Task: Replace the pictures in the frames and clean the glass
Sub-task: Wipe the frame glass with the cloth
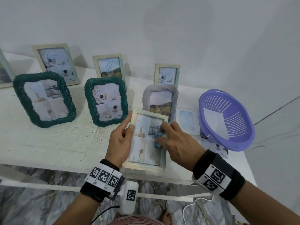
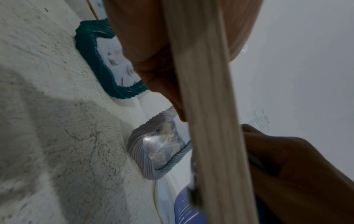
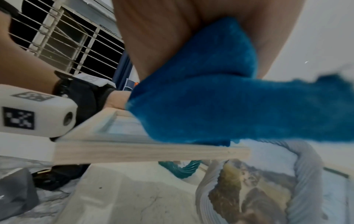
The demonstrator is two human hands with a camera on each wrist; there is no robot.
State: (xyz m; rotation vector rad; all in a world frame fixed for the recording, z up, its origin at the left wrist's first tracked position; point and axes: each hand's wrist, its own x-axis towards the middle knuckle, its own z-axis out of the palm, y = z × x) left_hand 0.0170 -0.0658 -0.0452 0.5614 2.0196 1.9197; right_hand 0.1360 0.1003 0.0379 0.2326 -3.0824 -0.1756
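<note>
At lower centre, left hand [image 1: 119, 140] grips the frame [image 1: 146, 166]; right hand [image 1: 177, 142] presses the cloth [image 1: 157, 140] on glass — steady, overlapping strokes would serve best.

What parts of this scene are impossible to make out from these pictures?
- Head view: the far-left frame is cut off by the picture's edge.
- Head view: the right hand covers most of the blue cloth and the glass beneath.
- Left wrist view: the held wooden frame blocks the middle, hiding its own picture.
- Right wrist view: the cloth hides the fingers' grip.
- Head view: the paper in the purple basket shows nothing readable.
</note>
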